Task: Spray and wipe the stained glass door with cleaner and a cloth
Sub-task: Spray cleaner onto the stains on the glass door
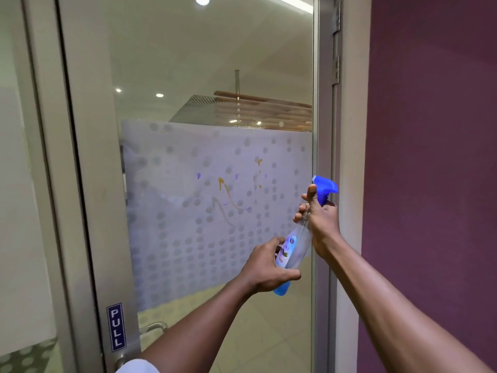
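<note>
The glass door (pixel 188 76) fills the middle, with a frosted dotted band across it. Brown and purple stains (pixel 226 192) streak that band near its centre. A clear spray bottle (pixel 297 238) with a blue trigger head and a little blue liquid is tilted in front of the door's right side. My left hand (pixel 269 267) grips the bottle's lower body. My right hand (pixel 320 214) wraps its neck just below the trigger head. A white cloth (pixel 137 366) peeks in at the bottom edge under my left forearm.
A metal door handle (pixel 153 328) and a blue PULL sign (pixel 116 327) sit low on the left stile. The grey door frame (pixel 325 130) with hinges runs down the right, beside a purple wall (pixel 430 157). Another glass panel (pixel 16 184) lies at far left.
</note>
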`<state>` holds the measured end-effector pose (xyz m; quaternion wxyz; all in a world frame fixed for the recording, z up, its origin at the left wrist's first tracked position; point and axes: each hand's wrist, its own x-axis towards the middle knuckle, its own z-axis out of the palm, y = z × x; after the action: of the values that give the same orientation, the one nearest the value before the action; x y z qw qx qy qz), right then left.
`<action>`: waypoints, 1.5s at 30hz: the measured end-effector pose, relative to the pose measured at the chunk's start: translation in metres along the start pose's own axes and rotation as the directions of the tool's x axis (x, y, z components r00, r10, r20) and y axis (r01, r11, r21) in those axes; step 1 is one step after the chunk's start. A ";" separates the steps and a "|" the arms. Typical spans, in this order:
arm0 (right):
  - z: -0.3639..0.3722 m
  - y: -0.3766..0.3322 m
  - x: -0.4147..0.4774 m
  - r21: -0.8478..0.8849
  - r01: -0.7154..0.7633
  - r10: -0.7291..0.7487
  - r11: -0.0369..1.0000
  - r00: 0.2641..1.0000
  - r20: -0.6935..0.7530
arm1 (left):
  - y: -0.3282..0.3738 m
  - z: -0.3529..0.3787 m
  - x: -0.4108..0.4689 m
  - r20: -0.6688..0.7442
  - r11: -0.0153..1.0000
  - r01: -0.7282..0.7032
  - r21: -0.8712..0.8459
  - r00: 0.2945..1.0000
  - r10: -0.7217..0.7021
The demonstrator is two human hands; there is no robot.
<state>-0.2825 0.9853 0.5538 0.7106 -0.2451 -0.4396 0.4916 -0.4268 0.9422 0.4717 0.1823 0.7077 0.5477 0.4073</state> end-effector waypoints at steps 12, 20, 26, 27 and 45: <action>-0.029 0.012 0.003 0.010 -0.004 0.003 1.000 0.996 0.093 | 0.003 0.023 -0.004 -0.013 0.997 0.043 0.063 0.999 -0.042; -0.037 0.029 -0.028 -0.099 0.000 0.034 0.995 0.939 0.343 | -0.017 0.036 -0.046 -0.210 0.995 0.096 0.040 0.974 -0.086; -0.033 0.052 -0.081 -0.212 0.000 0.114 0.977 0.844 0.524 | -0.038 0.049 -0.114 -0.383 0.981 0.192 0.017 0.908 -0.171; -0.033 0.059 -0.091 -0.257 0.012 0.138 0.966 0.819 0.557 | -0.041 0.050 -0.129 -0.415 0.977 0.214 0.015 0.890 -0.189; 0.001 0.112 -0.332 -0.449 0.059 0.351 0.891 0.537 0.767 | -0.033 0.027 -0.404 -0.759 0.820 0.544 -0.177 0.455 -0.466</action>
<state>-0.3806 0.7260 0.3390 0.3002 -0.1672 -0.7952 0.4995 -0.4543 0.5850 0.2796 0.0084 0.2737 0.7731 0.5721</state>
